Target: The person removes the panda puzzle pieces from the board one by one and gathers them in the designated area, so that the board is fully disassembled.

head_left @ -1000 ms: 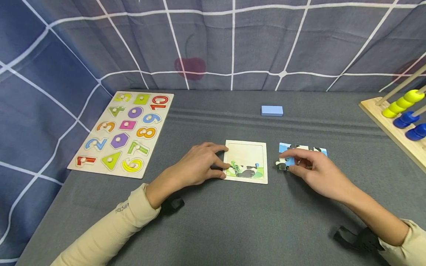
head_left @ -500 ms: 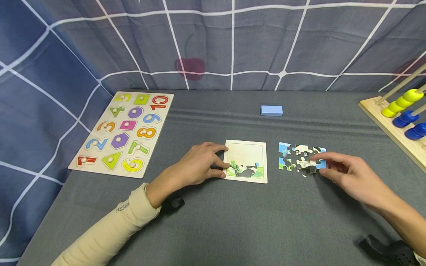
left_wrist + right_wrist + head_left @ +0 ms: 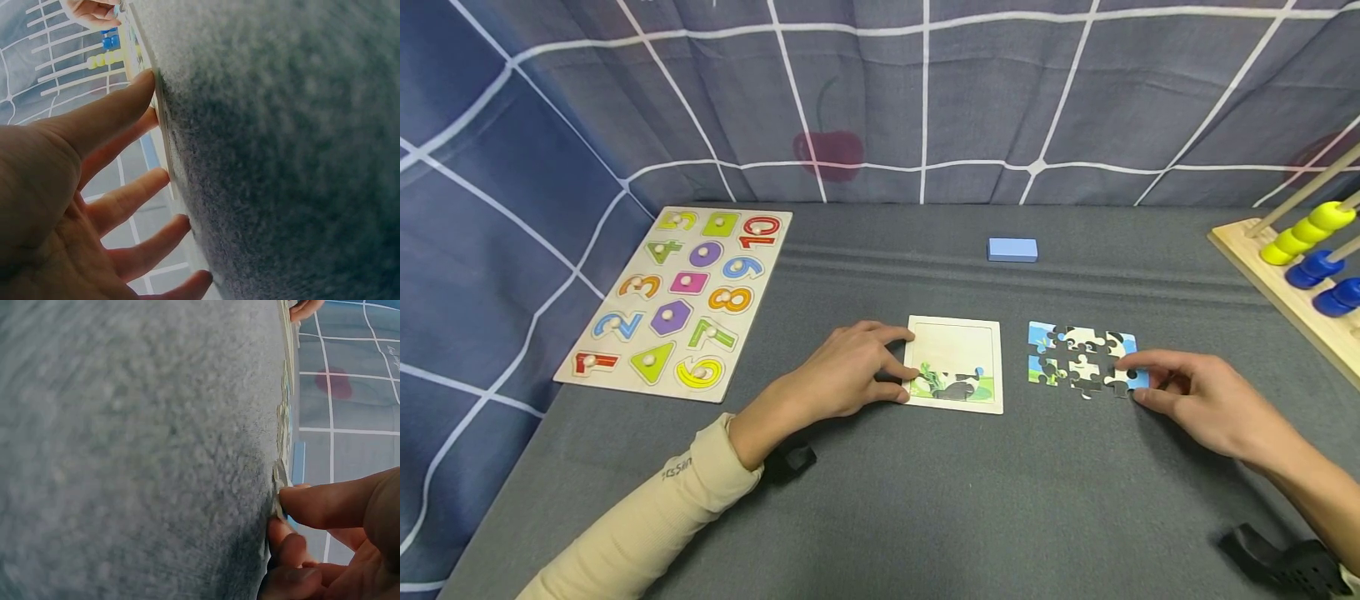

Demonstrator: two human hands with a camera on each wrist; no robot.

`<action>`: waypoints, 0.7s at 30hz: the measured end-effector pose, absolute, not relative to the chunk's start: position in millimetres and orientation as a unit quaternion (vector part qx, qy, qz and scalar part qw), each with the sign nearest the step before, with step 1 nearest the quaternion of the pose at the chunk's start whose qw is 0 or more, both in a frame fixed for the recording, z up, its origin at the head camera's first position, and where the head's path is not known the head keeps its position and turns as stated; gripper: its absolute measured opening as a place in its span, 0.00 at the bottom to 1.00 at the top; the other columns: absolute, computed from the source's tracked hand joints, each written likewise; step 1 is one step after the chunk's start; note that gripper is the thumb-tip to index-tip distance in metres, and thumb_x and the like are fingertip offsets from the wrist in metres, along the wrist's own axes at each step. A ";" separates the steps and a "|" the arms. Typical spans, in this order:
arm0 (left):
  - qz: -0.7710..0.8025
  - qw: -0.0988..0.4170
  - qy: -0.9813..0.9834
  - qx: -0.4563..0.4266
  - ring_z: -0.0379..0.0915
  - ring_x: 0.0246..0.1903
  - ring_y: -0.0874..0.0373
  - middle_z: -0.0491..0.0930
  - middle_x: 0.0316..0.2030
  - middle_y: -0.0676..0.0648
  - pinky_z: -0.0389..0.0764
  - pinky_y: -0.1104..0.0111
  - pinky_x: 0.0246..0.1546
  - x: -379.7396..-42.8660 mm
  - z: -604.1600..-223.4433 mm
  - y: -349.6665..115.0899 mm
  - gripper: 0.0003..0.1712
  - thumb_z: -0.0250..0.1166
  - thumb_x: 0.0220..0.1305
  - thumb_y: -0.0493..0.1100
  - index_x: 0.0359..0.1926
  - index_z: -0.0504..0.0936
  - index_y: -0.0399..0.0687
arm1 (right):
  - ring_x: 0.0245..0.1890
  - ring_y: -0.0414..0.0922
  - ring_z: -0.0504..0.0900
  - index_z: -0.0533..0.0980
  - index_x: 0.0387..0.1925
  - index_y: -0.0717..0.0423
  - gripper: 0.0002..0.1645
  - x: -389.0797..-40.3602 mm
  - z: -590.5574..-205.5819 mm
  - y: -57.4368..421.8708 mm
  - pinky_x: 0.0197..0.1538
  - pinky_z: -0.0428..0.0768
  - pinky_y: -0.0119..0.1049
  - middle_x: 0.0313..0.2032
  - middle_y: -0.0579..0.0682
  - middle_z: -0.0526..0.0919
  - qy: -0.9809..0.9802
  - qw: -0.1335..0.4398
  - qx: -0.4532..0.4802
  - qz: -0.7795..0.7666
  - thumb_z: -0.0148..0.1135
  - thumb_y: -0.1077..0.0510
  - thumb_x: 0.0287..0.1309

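Note:
My left hand rests at the left side of a square wooden puzzle tray, fingers spread, thumb and fingertips touching its edge. Along the tray's bottom lies a picture strip with green leaves and black-and-white shapes. To its right, several panda jigsaw pieces are laid out close together on the grey cloth. My right hand pinches a blue, black and white jigsaw piece between thumb and index finger at the lower right of this group. In the right wrist view, the pinched piece shows edge-on, close over the cloth.
A number-and-shape peg puzzle board lies to the left. Behind the tray sits a blue block. At the far right stands a wooden bead abacus. A checked curtain hangs along the back and left.
My right hand has moved from the left of the piece group to its lower right with the jigsaw piece, then slightly farther right. The left hand and tray have stayed put.

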State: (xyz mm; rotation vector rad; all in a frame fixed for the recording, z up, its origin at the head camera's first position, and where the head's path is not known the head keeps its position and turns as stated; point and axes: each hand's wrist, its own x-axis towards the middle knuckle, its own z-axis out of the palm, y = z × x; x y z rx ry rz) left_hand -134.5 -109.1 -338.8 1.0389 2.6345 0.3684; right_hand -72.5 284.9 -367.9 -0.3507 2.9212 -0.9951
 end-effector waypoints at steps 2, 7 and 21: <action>0.128 0.143 0.913 0.359 0.62 0.66 0.45 0.69 0.68 0.49 0.68 0.42 0.57 -134.5 -339.4 -108.9 0.18 0.71 0.60 0.53 0.52 0.87 0.60 | 0.21 0.34 0.69 0.81 0.50 0.62 0.19 -72.6 -367.4 284.3 0.25 0.66 0.30 0.27 0.44 0.75 0.943 0.019 -0.112 -0.312 0.66 0.72 0.54; 0.132 0.142 0.913 0.359 0.62 0.66 0.45 0.69 0.67 0.49 0.67 0.42 0.57 -134.8 -340.7 -108.9 0.18 0.72 0.59 0.52 0.52 0.87 0.59 | 0.22 0.35 0.67 0.81 0.50 0.62 0.20 -72.4 -367.1 282.8 0.25 0.65 0.31 0.29 0.46 0.73 0.947 0.019 -0.118 -0.299 0.66 0.73 0.55; 0.128 0.129 0.910 0.374 0.64 0.65 0.44 0.70 0.67 0.48 0.69 0.41 0.55 -135.4 -340.8 -110.6 0.19 0.72 0.59 0.53 0.52 0.88 0.59 | 0.28 0.40 0.68 0.79 0.54 0.60 0.19 -71.5 -371.1 280.6 0.28 0.65 0.34 0.35 0.53 0.73 0.956 0.038 -0.093 -0.275 0.64 0.67 0.60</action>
